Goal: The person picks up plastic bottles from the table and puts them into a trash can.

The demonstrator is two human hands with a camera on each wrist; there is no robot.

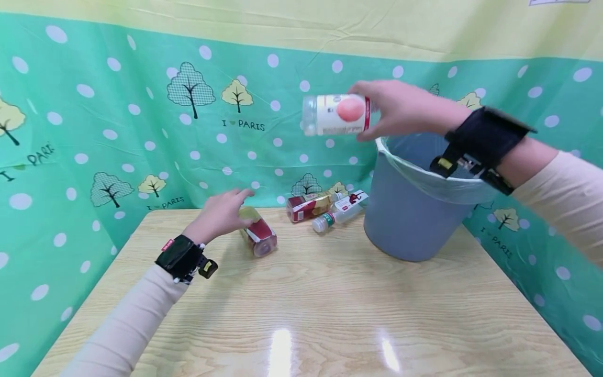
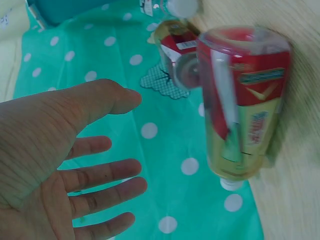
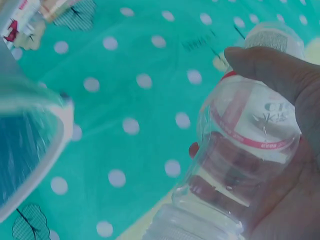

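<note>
My right hand [image 1: 400, 109] grips a clear plastic bottle [image 1: 335, 115] with a white label and a peach picture, held sideways in the air just left of the blue bin's rim [image 1: 426, 175]. In the right wrist view my fingers [image 3: 272, 65] wrap the bottle [image 3: 240, 155] near its neck. My left hand [image 1: 219, 214] hovers with straight fingers over a red-labelled bottle [image 1: 256, 233] lying on the wooden table [image 1: 306, 303]. In the left wrist view the palm [image 2: 60, 165] is spread and apart from that bottle [image 2: 242, 100].
Two more bottles lie at the table's back edge: a red-labelled one [image 1: 311, 206] and a small clear one with a white cap [image 1: 340, 212]. The bin stands at the back right, lined with a clear bag. A green dotted cloth [image 1: 118, 131] hangs behind.
</note>
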